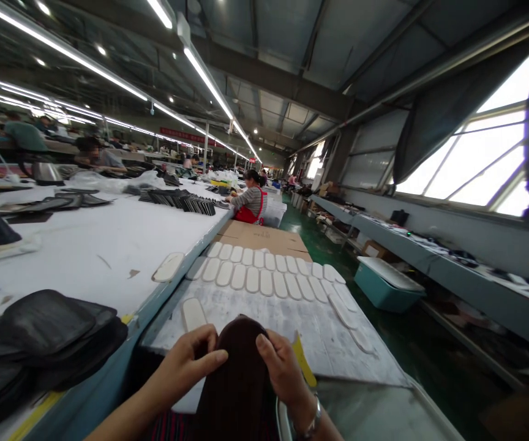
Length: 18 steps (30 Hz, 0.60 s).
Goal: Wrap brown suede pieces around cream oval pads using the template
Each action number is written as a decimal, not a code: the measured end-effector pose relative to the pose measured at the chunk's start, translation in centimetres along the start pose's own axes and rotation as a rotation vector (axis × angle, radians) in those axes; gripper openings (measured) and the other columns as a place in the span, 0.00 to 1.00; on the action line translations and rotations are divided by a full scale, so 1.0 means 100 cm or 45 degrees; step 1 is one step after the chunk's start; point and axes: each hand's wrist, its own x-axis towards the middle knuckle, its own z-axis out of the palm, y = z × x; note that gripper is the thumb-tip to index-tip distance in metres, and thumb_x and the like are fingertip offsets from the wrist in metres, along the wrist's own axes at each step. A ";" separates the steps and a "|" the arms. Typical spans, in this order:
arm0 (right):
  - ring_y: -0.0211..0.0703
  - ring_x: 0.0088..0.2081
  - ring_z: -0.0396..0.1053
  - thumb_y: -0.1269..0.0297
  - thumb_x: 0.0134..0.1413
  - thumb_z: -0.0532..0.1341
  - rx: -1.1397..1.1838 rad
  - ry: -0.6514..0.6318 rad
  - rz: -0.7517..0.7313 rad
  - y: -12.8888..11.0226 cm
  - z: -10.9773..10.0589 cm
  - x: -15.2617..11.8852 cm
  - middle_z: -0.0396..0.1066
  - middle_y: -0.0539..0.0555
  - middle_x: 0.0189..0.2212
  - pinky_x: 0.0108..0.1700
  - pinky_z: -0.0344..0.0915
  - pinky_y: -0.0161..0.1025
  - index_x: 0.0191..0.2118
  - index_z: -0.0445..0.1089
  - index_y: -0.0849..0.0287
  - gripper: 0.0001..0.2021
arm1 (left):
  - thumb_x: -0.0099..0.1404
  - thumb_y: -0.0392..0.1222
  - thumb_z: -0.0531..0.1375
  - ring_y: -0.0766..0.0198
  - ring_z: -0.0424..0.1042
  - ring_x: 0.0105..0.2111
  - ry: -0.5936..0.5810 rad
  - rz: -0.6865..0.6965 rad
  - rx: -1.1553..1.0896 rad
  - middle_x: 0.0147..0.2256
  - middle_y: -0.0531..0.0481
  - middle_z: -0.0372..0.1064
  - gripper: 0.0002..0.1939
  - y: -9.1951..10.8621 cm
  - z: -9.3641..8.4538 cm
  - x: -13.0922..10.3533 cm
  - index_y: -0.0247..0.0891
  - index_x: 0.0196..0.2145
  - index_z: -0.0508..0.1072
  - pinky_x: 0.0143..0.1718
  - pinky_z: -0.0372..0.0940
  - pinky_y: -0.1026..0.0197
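Note:
A dark brown piece with a rounded far end [234, 383], leather-like in look, is held up close in front of me. My left hand [191, 361] pinches its left edge near the rounded end, thumb on top. On the opposite edge, my right hand [285, 367] grips it with the thumb laid over the surface and the fingers behind. Just beyond the left hand lies a white oval pad [193, 314]. Rows of similar white pads [252, 280] cover the far part of a stained whitish board [264, 315]. Beside my right hand is a yellow strip [303, 361].
To the left, a long white table [108, 242] bears a stack of black pieces [48, 331] and one white pad [168, 267] at its edge. A person in a red apron [250, 199] works farther along it. A teal bin [386, 285] stands on the green floor at right.

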 end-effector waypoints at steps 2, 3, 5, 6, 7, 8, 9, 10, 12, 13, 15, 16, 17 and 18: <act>0.33 0.24 0.45 0.50 0.59 0.50 0.044 -0.007 0.008 0.002 0.000 0.000 0.47 0.47 0.21 0.24 0.46 0.32 0.23 0.54 0.60 0.20 | 0.58 0.54 0.57 0.72 0.51 0.21 -0.168 -0.043 -0.105 0.20 0.57 0.50 0.20 0.001 -0.001 0.005 0.36 0.21 0.57 0.21 0.50 0.69; 0.33 0.24 0.45 0.50 0.59 0.51 0.072 -0.016 0.019 0.002 0.000 0.000 0.48 0.47 0.21 0.24 0.46 0.32 0.24 0.55 0.60 0.20 | 0.59 0.54 0.56 0.72 0.50 0.21 -0.233 -0.076 -0.153 0.20 0.57 0.51 0.19 0.003 0.000 0.006 0.35 0.22 0.59 0.20 0.48 0.69; 0.33 0.24 0.46 0.49 0.58 0.51 0.135 -0.039 0.049 0.002 0.001 0.000 0.49 0.47 0.21 0.24 0.48 0.31 0.25 0.57 0.61 0.20 | 0.61 0.52 0.54 0.72 0.51 0.21 -0.314 -0.142 -0.221 0.21 0.56 0.54 0.17 0.007 0.004 0.009 0.33 0.27 0.66 0.19 0.48 0.69; 0.33 0.25 0.47 0.49 0.58 0.51 0.162 -0.046 0.063 0.002 0.001 -0.001 0.49 0.47 0.22 0.24 0.48 0.31 0.25 0.57 0.61 0.20 | 0.62 0.52 0.53 0.72 0.53 0.21 -0.323 -0.154 -0.241 0.22 0.55 0.57 0.17 0.008 0.006 0.009 0.33 0.29 0.68 0.20 0.49 0.69; 0.33 0.25 0.47 0.49 0.58 0.51 0.181 -0.047 0.073 0.002 0.001 -0.001 0.49 0.48 0.22 0.24 0.49 0.31 0.25 0.58 0.61 0.20 | 0.63 0.51 0.53 0.71 0.55 0.22 -0.320 -0.154 -0.255 0.23 0.53 0.59 0.17 0.009 0.008 0.009 0.32 0.30 0.69 0.21 0.50 0.68; 0.33 0.25 0.47 0.49 0.58 0.51 0.191 -0.040 0.077 0.002 0.001 -0.001 0.49 0.48 0.22 0.24 0.49 0.31 0.25 0.57 0.61 0.20 | 0.63 0.51 0.52 0.70 0.56 0.24 -0.306 -0.144 -0.258 0.24 0.52 0.60 0.17 0.008 0.010 0.009 0.32 0.31 0.70 0.22 0.53 0.68; 0.33 0.24 0.47 0.49 0.58 0.51 0.189 -0.030 0.077 0.002 0.000 -0.002 0.49 0.47 0.22 0.24 0.48 0.31 0.25 0.57 0.61 0.20 | 0.63 0.51 0.52 0.69 0.58 0.25 -0.285 -0.130 -0.248 0.25 0.51 0.62 0.17 0.007 0.012 0.009 0.32 0.31 0.70 0.24 0.54 0.67; 0.33 0.24 0.46 0.50 0.58 0.51 0.176 -0.016 0.071 0.002 -0.001 -0.002 0.49 0.47 0.22 0.24 0.48 0.31 0.24 0.56 0.61 0.19 | 0.64 0.51 0.52 0.68 0.59 0.25 -0.253 -0.113 -0.226 0.25 0.51 0.62 0.18 0.006 0.013 0.010 0.32 0.30 0.69 0.25 0.56 0.66; 0.33 0.25 0.46 0.51 0.59 0.51 0.116 -0.010 0.052 -0.001 -0.004 -0.002 0.49 0.47 0.22 0.24 0.48 0.31 0.24 0.56 0.61 0.19 | 0.64 0.51 0.50 0.68 0.58 0.25 -0.188 -0.075 -0.142 0.23 0.52 0.60 0.19 0.005 0.013 0.012 0.33 0.26 0.67 0.25 0.56 0.66; 0.33 0.25 0.47 0.52 0.59 0.51 0.070 -0.014 0.042 -0.003 -0.006 -0.002 0.49 0.47 0.22 0.24 0.48 0.31 0.25 0.57 0.61 0.18 | 0.65 0.51 0.49 0.69 0.57 0.23 -0.158 -0.053 -0.081 0.22 0.53 0.58 0.20 0.007 0.014 0.014 0.34 0.23 0.65 0.24 0.55 0.67; 0.33 0.25 0.48 0.53 0.58 0.52 -0.050 -0.023 0.035 -0.010 -0.012 -0.002 0.50 0.47 0.22 0.24 0.48 0.31 0.25 0.58 0.61 0.18 | 0.64 0.51 0.49 0.70 0.53 0.21 -0.142 -0.015 0.048 0.19 0.55 0.53 0.21 0.016 0.016 0.017 0.35 0.20 0.61 0.22 0.52 0.68; 0.32 0.25 0.48 0.52 0.57 0.53 -0.119 -0.016 0.039 -0.014 -0.016 -0.003 0.51 0.47 0.22 0.24 0.48 0.31 0.24 0.58 0.61 0.18 | 0.64 0.51 0.50 0.71 0.52 0.20 -0.152 -0.002 0.104 0.19 0.56 0.52 0.21 0.023 0.018 0.019 0.36 0.19 0.59 0.21 0.51 0.68; 0.32 0.24 0.48 0.52 0.57 0.53 -0.192 -0.007 0.046 -0.019 -0.021 -0.004 0.51 0.47 0.22 0.23 0.48 0.30 0.23 0.57 0.61 0.19 | 0.63 0.51 0.52 0.71 0.52 0.20 -0.175 -0.003 0.139 0.18 0.56 0.52 0.20 0.031 0.021 0.022 0.36 0.19 0.60 0.20 0.51 0.69; 0.32 0.23 0.48 0.51 0.57 0.53 -0.259 0.018 0.054 -0.024 -0.026 -0.006 0.50 0.47 0.21 0.23 0.48 0.30 0.22 0.56 0.60 0.20 | 0.61 0.51 0.53 0.72 0.53 0.19 -0.171 -0.006 0.156 0.18 0.56 0.52 0.20 0.039 0.024 0.026 0.35 0.18 0.60 0.19 0.50 0.70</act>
